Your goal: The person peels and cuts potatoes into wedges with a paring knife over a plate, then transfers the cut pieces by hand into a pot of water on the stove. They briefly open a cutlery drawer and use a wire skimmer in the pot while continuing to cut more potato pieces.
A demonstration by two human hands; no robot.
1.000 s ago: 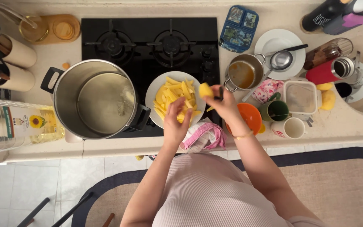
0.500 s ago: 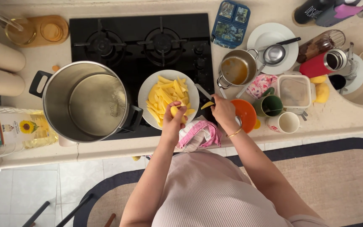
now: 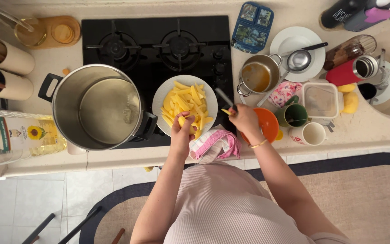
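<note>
A white plate (image 3: 162, 96) heaped with yellow potato sticks (image 3: 187, 101) rests on the black stovetop (image 3: 159, 40). My left hand (image 3: 182, 133) grips a piece of peeled potato (image 3: 185, 120) over the plate's near edge. My right hand (image 3: 244, 119) holds a knife (image 3: 225, 99) whose blade points toward the plate, with a small potato strip at the fingers. A pink and white cloth (image 3: 215, 144) lies on the counter edge between my arms.
A large steel pot (image 3: 98, 108) sits left of the plate, with an oil bottle (image 3: 19, 138) further left. Right of it stand an orange bowl (image 3: 267, 124), a small saucepan (image 3: 258, 77), green and white mugs, a plastic container (image 3: 320, 100) and a red flask.
My hands have dropped from above the plate to its near edge. The potato piece is smaller, and my right hand has pulled the knife away to the right.
</note>
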